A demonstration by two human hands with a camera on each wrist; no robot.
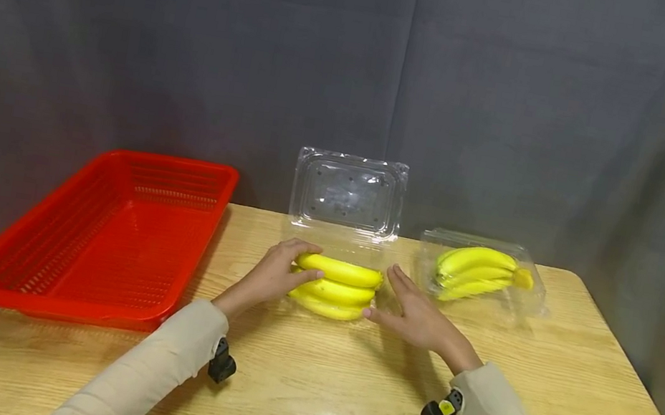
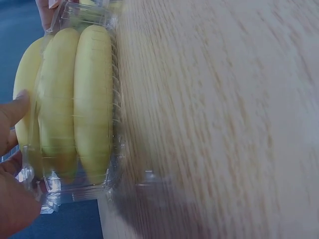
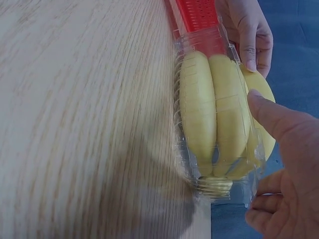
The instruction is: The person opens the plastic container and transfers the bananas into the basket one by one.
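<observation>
A bunch of yellow bananas (image 1: 335, 291) lies in a clear plastic clamshell box (image 2: 82, 193), its top banana standing above the box's rim. The box's lid (image 1: 348, 195) stands raised behind it. My left hand (image 1: 283, 269) holds the bunch at its left end, the thumb in front of the top banana and the fingers behind it. At the stem end, my right hand (image 1: 420, 316) has thumb and fingers spread around the box's right side. In the right wrist view, its thumb (image 3: 279, 117) is against the upper banana and its fingers are beside the box corner.
A red plastic basket (image 1: 182, 271) stands on the left of the wooden table (image 1: 278, 387). Back right, a second clear box (image 1: 425, 258) holds another bunch of bananas (image 1: 475, 270). A grey curtain (image 1: 356, 59) hangs behind the table.
</observation>
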